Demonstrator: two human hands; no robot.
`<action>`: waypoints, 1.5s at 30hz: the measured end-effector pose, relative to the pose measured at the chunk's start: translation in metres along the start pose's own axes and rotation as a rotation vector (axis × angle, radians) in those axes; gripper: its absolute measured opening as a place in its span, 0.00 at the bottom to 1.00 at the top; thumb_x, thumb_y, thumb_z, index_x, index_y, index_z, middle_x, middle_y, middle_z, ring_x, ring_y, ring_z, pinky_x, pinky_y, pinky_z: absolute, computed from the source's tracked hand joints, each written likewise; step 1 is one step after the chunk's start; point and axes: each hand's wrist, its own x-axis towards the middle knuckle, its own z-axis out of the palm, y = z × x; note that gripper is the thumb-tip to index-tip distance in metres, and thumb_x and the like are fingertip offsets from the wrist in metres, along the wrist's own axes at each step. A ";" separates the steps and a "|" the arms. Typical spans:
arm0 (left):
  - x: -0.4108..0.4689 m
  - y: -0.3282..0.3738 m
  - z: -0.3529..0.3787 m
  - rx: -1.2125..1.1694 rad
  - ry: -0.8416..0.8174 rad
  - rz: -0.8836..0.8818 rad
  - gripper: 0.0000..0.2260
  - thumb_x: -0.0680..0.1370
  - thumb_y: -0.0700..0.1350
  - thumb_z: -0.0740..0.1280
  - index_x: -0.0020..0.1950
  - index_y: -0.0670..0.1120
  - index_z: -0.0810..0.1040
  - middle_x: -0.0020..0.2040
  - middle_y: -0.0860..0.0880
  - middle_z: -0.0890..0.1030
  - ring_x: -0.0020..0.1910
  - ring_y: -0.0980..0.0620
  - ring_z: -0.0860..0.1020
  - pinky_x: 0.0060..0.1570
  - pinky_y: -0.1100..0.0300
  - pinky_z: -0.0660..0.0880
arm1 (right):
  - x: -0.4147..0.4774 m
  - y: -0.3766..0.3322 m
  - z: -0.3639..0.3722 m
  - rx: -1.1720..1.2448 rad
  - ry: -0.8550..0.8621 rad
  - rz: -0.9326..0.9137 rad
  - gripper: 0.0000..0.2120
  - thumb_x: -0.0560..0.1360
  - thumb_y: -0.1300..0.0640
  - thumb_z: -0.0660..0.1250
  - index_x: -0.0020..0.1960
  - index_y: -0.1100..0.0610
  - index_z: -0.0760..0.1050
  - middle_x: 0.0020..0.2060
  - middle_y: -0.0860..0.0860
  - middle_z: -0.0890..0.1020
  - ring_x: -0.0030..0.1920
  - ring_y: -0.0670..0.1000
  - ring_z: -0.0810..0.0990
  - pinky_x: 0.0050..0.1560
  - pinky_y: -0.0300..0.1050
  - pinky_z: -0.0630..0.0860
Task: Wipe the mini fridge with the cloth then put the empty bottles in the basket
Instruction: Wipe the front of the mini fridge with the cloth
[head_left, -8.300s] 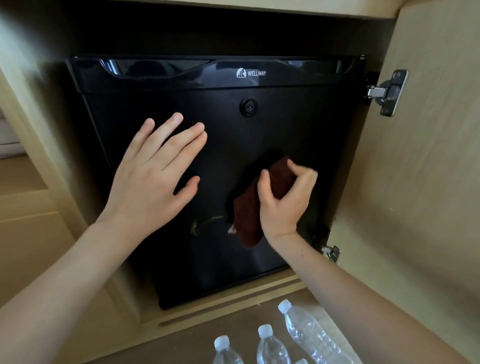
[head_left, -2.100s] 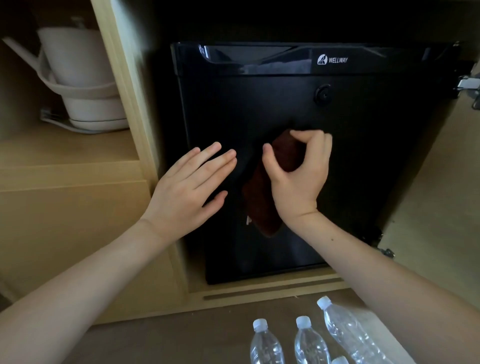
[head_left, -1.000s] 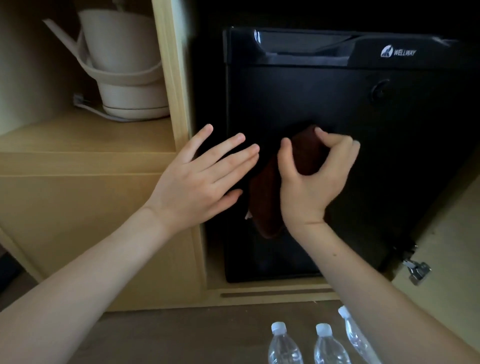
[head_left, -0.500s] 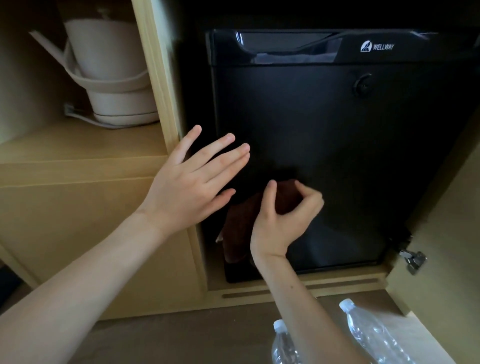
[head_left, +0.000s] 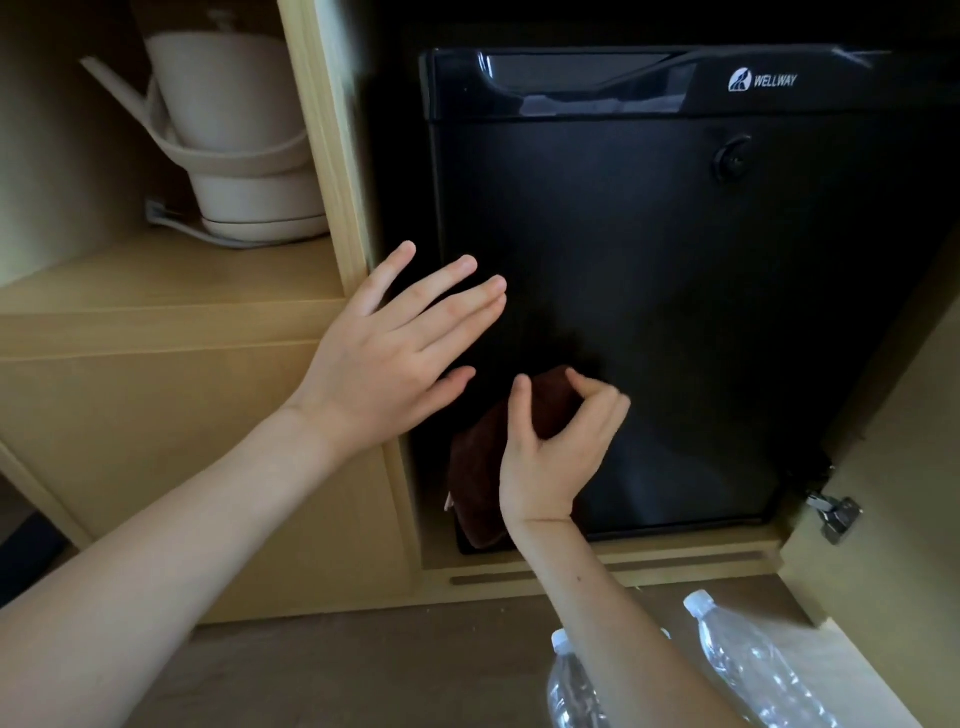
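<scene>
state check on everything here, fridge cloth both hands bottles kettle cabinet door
mini fridge, door shut
cloth, bunched, pressed on the lower left of the fridge door
right hand, grips the cloth
left hand, open, fingers straight, at the door's left edge
bottles, capped, on the floor
kettle, seated on its base on the shelf
cabinet door, swung open

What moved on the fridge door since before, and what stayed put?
The right hand, gripping the brown cloth throughout, slid it from the middle of the mini fridge door down toward its lower left corner. Nothing was let go. The left hand stayed spread open by the door's left edge, the bottles on the floor.
</scene>
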 end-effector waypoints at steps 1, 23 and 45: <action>0.000 0.000 -0.001 -0.001 -0.004 0.002 0.25 0.80 0.50 0.67 0.75 0.43 0.69 0.75 0.47 0.71 0.76 0.46 0.65 0.77 0.41 0.55 | 0.008 -0.007 0.004 0.036 0.026 0.003 0.16 0.74 0.48 0.72 0.55 0.55 0.72 0.49 0.45 0.70 0.48 0.42 0.73 0.50 0.28 0.68; -0.008 0.006 0.004 0.044 0.023 -0.138 0.28 0.81 0.56 0.64 0.77 0.45 0.66 0.77 0.49 0.67 0.77 0.45 0.64 0.76 0.44 0.60 | -0.019 0.024 0.011 -0.092 -0.013 -0.320 0.19 0.78 0.46 0.68 0.58 0.59 0.70 0.48 0.51 0.69 0.46 0.45 0.69 0.50 0.30 0.66; -0.003 0.013 0.003 0.025 0.031 -0.204 0.27 0.79 0.54 0.65 0.76 0.46 0.68 0.75 0.49 0.70 0.76 0.44 0.65 0.76 0.44 0.58 | -0.055 0.055 -0.016 -0.212 -0.164 -0.159 0.17 0.74 0.52 0.72 0.55 0.57 0.69 0.46 0.55 0.73 0.45 0.49 0.72 0.48 0.32 0.69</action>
